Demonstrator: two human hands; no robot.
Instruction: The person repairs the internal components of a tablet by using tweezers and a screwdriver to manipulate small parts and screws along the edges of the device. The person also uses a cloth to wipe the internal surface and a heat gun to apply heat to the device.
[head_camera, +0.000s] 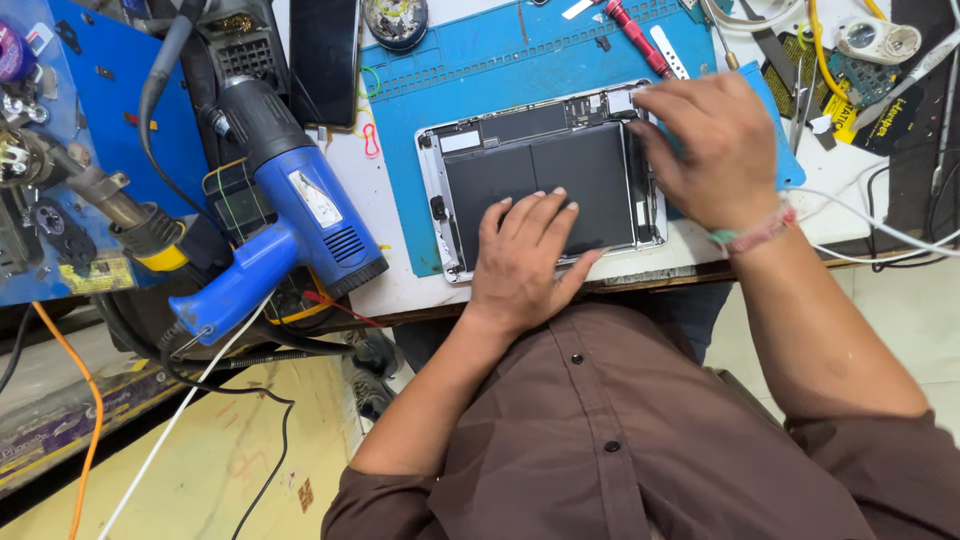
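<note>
**Both hands on the opened tablet**

Head view: your left hand (525, 255) is lying flat, fingers spread wide, pressing down on the black battery panel of the opened tablet (540, 175), which is sitting on the blue work mat (470, 75) directly under both hands. Your right hand (710, 145) is curling over the tablet's far right corner, fingers bent and close together; whether they are pinching anything you cannot tell, since the hand is hiding the fingertips. A red-handled screwdriver (638, 35) is lying just beyond your right hand. A blue heat gun (285, 215) is resting well to the left of your left hand.
</note>
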